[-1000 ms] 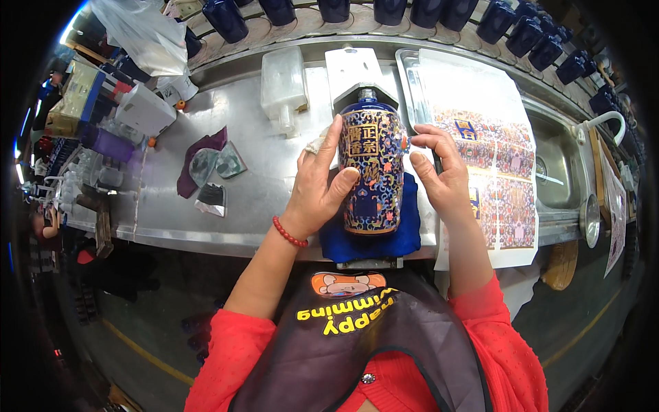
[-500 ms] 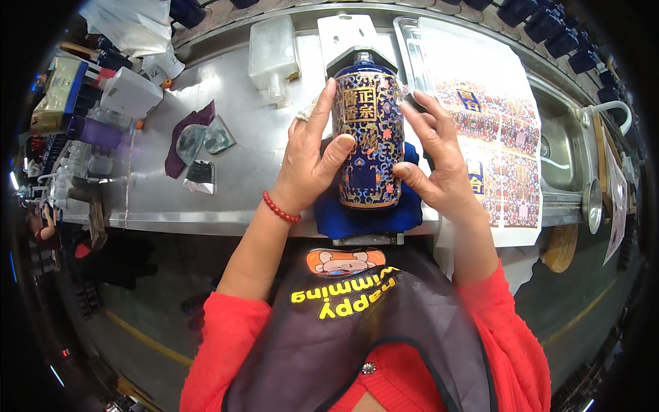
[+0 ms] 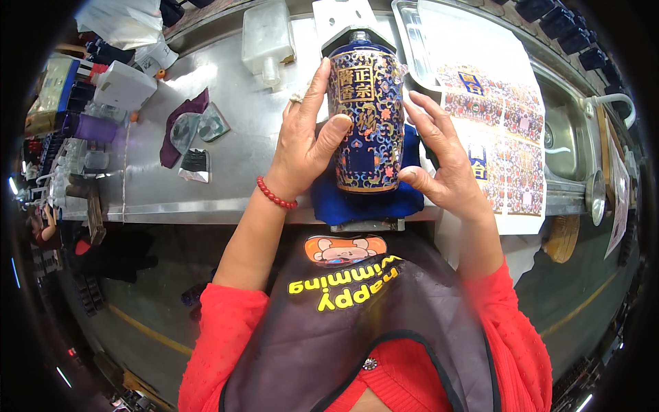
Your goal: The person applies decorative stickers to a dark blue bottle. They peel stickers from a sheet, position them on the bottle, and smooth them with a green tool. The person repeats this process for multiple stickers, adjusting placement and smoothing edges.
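Observation:
A dark blue bottle with gold lettering and a colourful floral pattern lies on its back on a blue cloth, its neck toward the far side. My left hand holds its left side, fingers along the edge and thumb on the front. A red bead bracelet circles that wrist. To the right of the bottle, my right hand has its fingers spread, with the thumb tip close to the lower right edge. Nothing shows in its grasp. The bottle's underside is hidden.
Right of the bottle lies a printed pattern sheet, partly over a tray, with a sink beyond. A clear square bottle lies at the back. Scraps of purple cloth and scrapers are on the metal bench at left.
My right hand has drawn slightly away from the bottle's right side, its fingers straighter. My left hand stays on the bottle. The whole view has shifted a little.

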The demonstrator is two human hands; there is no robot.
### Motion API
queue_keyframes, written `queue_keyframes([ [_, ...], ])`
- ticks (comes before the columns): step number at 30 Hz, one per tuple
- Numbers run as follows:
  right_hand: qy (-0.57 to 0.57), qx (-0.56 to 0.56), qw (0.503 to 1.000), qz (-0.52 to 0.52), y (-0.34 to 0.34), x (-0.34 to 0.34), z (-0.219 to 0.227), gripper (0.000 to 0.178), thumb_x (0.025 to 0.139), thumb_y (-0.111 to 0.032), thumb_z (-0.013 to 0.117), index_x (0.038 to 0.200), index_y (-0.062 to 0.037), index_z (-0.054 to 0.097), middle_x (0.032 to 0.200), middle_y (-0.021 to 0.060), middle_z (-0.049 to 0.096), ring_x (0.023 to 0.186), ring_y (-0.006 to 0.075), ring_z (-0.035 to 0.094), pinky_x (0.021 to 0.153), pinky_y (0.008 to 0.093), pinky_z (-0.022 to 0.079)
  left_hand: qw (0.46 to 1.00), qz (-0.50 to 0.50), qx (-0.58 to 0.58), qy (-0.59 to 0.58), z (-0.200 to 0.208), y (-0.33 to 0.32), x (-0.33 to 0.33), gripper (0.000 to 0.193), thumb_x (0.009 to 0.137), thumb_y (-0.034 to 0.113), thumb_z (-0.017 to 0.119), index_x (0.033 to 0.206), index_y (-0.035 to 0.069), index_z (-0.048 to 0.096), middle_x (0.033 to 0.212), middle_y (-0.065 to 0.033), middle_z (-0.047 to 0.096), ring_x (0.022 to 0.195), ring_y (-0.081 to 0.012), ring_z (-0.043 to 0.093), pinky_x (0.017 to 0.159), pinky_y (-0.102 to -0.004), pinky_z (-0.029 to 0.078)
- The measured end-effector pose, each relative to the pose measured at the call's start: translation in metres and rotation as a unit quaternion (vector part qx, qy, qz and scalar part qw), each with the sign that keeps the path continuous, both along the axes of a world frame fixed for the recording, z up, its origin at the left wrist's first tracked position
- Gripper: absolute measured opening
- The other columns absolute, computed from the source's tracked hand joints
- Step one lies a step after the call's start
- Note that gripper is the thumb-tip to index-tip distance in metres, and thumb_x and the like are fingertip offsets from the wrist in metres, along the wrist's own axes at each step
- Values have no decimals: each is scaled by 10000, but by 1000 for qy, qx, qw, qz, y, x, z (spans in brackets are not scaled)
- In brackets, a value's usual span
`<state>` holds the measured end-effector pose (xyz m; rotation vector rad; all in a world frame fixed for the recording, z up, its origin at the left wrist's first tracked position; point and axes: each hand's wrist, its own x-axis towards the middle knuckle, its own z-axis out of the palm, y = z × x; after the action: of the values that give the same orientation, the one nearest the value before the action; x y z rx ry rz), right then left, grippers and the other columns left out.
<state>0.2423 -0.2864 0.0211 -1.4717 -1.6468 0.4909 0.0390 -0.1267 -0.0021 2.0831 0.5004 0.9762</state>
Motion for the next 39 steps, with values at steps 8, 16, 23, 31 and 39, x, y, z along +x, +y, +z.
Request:
queue_keyframes([
  [8,-1,-12,1000,17,-5,0,-3,951,845,-529,767,1544,-7,388,1576,220,349,1420,349,413,1125,436,411,1000,1,6,-1,0,0,0,817,1010,551,526,1547,-41,352,1464,-269,518,1226,-358,563,1080,-415,390],
  [16,-52,34,998,17,-31,-9,-3,780,811,-341,832,1458,-37,522,1509,238,429,1209,367,560,1037,461,468,1000,-1,13,-6,0,1,1,817,1008,539,540,1552,-38,342,1401,-261,567,1134,-339,594,1030,-407,422],
  [23,-105,2,994,18,-53,-24,-11,723,828,-371,799,1437,-67,556,1537,254,393,1316,416,491,1103,496,412,999,-24,-45,-11,0,1,1,809,1012,504,553,1553,-51,321,1285,-248,642,1044,-307,648,957,-375,470],
  [31,-113,41,993,16,-55,-24,-13,699,746,-217,839,1393,-98,600,1494,240,452,1324,425,491,1098,500,423,999,-21,-13,-23,-1,2,4,810,1014,509,544,1552,-53,320,1297,-247,638,1073,-312,654,979,-396,469],
  [39,-144,46,989,-3,-56,-23,-14,618,765,-182,817,1353,-120,640,1464,227,493,1285,406,530,1065,488,452,1000,-19,-14,-14,0,1,3,829,1016,548,520,1561,-40,309,1306,-246,633,1080,-321,650,992,-397,464],
])
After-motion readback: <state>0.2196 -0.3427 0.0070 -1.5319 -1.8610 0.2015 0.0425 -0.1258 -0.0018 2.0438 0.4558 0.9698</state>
